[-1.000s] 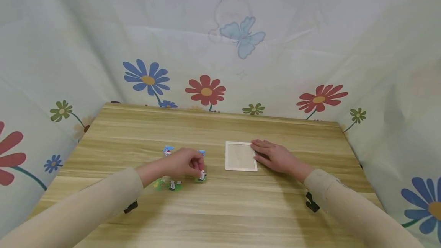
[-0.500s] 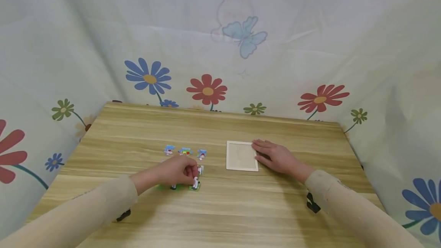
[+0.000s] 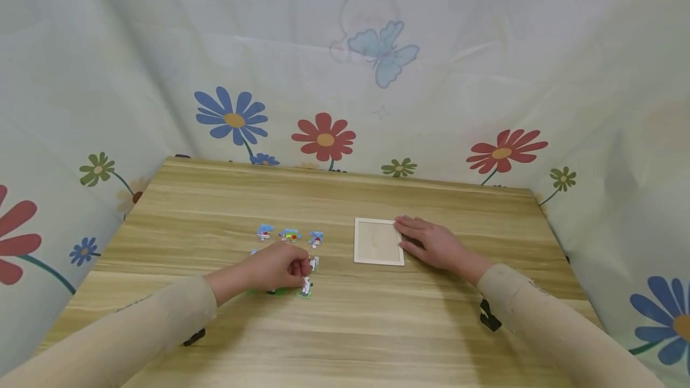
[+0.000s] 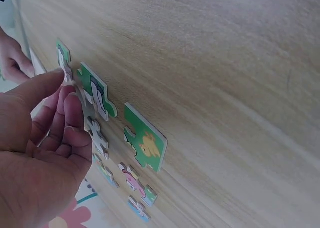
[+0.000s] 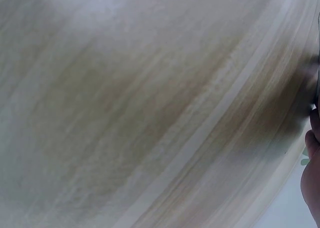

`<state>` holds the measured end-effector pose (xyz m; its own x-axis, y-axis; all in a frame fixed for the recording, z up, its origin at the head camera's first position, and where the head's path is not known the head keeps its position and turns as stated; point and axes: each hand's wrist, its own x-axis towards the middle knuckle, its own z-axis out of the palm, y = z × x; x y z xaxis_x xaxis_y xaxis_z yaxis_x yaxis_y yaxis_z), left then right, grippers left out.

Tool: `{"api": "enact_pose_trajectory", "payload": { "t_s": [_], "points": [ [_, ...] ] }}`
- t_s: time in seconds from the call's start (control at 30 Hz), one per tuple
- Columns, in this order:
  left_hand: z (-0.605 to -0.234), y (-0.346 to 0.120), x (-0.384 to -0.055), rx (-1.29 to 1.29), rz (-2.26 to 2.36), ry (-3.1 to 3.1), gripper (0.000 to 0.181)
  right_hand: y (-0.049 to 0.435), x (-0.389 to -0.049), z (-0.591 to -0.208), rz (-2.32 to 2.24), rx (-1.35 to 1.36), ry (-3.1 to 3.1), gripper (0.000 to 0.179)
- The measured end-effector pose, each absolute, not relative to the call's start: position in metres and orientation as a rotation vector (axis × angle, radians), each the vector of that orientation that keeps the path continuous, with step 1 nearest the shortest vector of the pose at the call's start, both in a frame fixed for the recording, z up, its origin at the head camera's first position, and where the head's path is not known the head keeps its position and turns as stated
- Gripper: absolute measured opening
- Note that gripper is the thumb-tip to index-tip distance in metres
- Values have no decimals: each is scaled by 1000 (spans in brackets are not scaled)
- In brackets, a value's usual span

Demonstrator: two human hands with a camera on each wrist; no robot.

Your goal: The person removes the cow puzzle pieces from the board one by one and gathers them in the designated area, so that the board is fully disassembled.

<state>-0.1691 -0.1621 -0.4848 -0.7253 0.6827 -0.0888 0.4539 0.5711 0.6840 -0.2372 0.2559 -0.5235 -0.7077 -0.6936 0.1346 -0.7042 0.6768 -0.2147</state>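
My left hand point(image 3: 276, 267) pinches a jigsaw puzzle piece point(image 3: 305, 290) between thumb and fingers, at the near right corner of a spread of pieces. That green-edged piece point(image 4: 63, 55) lies at the thumb tip in the left wrist view, on or just above the table. Beside it are a green piece with a white shape point(image 4: 98, 92) and a green piece with a yellow figure point(image 4: 146, 140). My right hand point(image 3: 433, 244) rests its extended fingers on the right edge of a pale, square wooden puzzle tray point(image 3: 376, 244). The left hand covers part of the spread in the head view.
Behind the left hand lie a blue piece point(image 3: 264, 232), a blue-green piece point(image 3: 290, 235) and another blue piece point(image 3: 316, 238), set apart. The wood-grain table point(image 3: 377, 328) ends at a flowered curtain point(image 3: 431, 100). The right wrist view shows mostly blurred tabletop.
My left hand has moved slightly left and nearer with its piece, to the near right corner of the spread, then stayed there. The right hand keeps its place on the tray.
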Motion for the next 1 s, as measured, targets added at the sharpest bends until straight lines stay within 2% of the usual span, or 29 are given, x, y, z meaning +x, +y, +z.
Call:
{"api": "enact_pose_trajectory", "payload": {
  "t_s": [0.47, 1.0],
  "points": [
    [-487, -158, -166, 993, 793, 2516, 28, 256, -237, -521, 398, 1193, -2828, 54],
    [-484, -158, -164, 984, 778, 2550, 28, 255, -237, -518, 420, 1192, -2856, 54]
  ]
}}
